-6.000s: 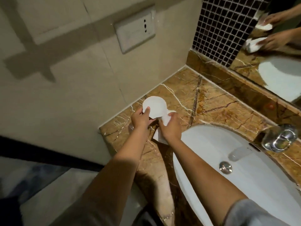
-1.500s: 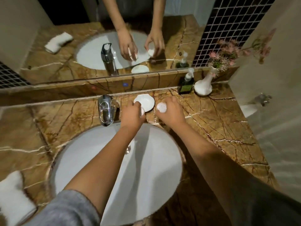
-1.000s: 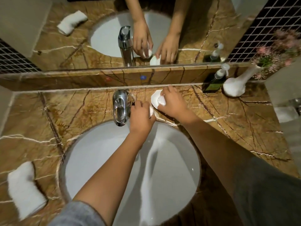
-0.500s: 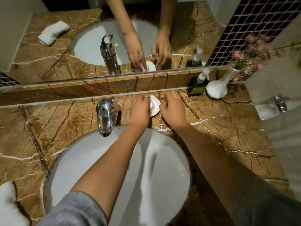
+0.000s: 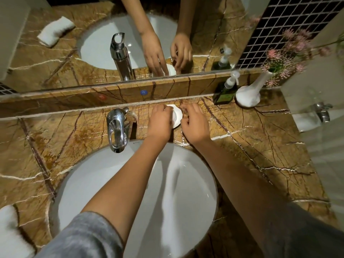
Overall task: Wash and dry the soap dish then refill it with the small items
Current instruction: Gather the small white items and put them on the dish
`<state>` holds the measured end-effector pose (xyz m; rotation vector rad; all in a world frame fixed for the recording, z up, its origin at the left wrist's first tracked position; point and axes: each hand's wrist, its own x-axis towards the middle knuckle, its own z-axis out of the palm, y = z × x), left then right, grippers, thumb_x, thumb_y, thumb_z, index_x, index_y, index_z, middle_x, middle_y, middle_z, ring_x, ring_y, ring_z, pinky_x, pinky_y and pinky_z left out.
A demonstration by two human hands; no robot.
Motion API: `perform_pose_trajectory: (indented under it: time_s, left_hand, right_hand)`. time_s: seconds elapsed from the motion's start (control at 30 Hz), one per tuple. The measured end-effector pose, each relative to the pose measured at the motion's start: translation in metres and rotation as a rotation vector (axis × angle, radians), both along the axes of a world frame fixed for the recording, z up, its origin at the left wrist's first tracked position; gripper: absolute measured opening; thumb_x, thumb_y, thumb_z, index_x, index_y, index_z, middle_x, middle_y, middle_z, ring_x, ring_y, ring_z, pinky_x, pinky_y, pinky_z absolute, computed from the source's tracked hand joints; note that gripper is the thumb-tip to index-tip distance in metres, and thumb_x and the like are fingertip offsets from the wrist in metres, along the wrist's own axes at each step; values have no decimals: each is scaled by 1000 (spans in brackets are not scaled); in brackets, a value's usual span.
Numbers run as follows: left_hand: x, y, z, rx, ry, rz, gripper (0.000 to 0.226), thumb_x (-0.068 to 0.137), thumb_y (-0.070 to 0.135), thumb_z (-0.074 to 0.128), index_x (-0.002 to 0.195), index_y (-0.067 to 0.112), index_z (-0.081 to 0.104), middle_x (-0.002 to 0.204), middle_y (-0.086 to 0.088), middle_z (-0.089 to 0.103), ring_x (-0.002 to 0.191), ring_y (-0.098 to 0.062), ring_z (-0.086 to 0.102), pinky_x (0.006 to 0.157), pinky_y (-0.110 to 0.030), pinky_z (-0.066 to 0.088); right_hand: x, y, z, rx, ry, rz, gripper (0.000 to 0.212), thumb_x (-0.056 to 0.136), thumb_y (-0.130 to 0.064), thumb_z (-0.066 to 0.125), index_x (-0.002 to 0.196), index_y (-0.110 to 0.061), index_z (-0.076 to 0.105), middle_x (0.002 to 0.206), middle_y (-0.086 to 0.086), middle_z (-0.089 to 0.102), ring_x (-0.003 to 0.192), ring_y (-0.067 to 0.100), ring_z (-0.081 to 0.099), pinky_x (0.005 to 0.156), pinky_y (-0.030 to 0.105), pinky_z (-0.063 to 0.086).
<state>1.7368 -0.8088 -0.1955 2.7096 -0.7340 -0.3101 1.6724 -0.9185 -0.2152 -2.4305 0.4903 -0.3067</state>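
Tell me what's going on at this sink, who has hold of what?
A person stands at a bathroom basin, both hands at a small white soap dish resting on the marble counter just right of the chrome faucet. The left hand covers the dish's left side, fingers curled over something I cannot make out. The right hand sits at its right edge, fingers bent, holding nothing I can see. A dark pump bottle and a white vase stand further right.

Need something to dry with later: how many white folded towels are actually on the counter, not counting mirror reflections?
1: a white folded towel at the counter's near-left corner, partly cut off by the frame edge. The one top left is its mirror reflection. Others may lie out of frame.
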Motion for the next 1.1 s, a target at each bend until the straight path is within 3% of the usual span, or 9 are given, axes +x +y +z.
perform_pose_trajectory:
  time_s: [0.13,0.33,0.43,0.5,0.97,1.1]
  left_hand:
    - [-4,2,3,16,13,8,49,87,14,64,134,12,48,138,-10,46,129,-30,40,102,-42,43]
    - [-29,22,20,-63,-127,53,32,91,19,52,122,11,55,127,-10,54,119,-28,48,91,-40,45]
    - [-69,46,18,-2,-63,-7,28,89,19,50,116,14,57,115,-8,59,106,-28,56,77,-39,47]
    - [-95,67,11,50,13,-11,30,90,20,48,118,16,57,118,-5,60,109,-25,55,78,-38,51]
    - [-161,207,41,39,-37,403,32,90,17,47,120,19,60,119,-1,62,111,-21,55,80,-34,51]
    - [-170,272,49,50,-33,540,34,90,15,46,121,17,60,121,-3,61,111,-22,56,81,-34,51]
  right_hand:
    - [-5,1,2,1,-26,-5,44,80,0,46,122,-11,55,119,8,58,112,26,53,88,39,48]
    - [-26,10,9,-22,-48,-79,35,86,-10,50,120,-13,57,119,6,59,113,23,52,87,34,47]
    - [-47,24,12,13,12,-74,35,85,-12,52,120,-12,57,120,8,59,114,26,52,86,38,48]
    - [-63,38,13,28,41,-34,35,85,-13,54,119,-10,57,120,10,59,114,28,52,87,39,48]
    - [-114,175,24,109,113,315,25,87,-20,56,112,-19,61,109,0,62,106,18,54,77,28,43]
    - [-116,239,31,101,94,442,24,88,-23,54,111,-20,61,103,-1,62,101,17,55,76,31,45]
